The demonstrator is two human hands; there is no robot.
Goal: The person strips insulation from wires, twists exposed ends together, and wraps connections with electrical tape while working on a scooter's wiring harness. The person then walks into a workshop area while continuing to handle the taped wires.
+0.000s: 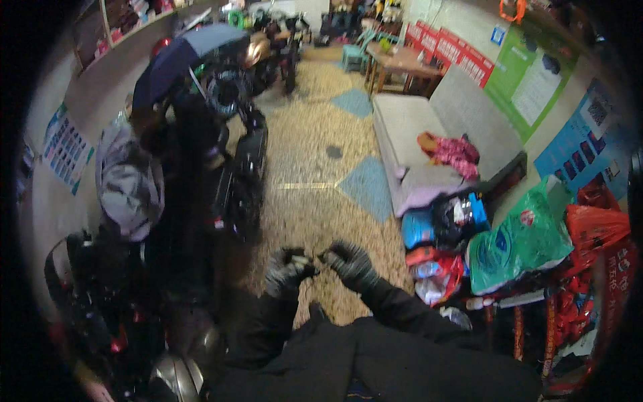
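Observation:
Grey striped knit gloves cover both hands, held close together in front of my body above the speckled floor (295, 221). My left hand (287, 271) is closed, its fingers curled around something small and pale that is too blurred to name. Just to its right, my right hand (351, 266) has its fingertips pinched together. Whatever sits in that pinch, if anything, looks dark and too small to make out. A narrow gap separates the two hands. Dark sleeves cover both forearms.
Parked two-wheelers (238, 181) line the left, under a dark umbrella (191, 57). To the right stands a grey sofa (408, 120) with pink patterned cloth (455, 154). Nearer are a green plastic bag (522, 248) and red bags (596, 231). Farther off stands a wooden table (405, 59).

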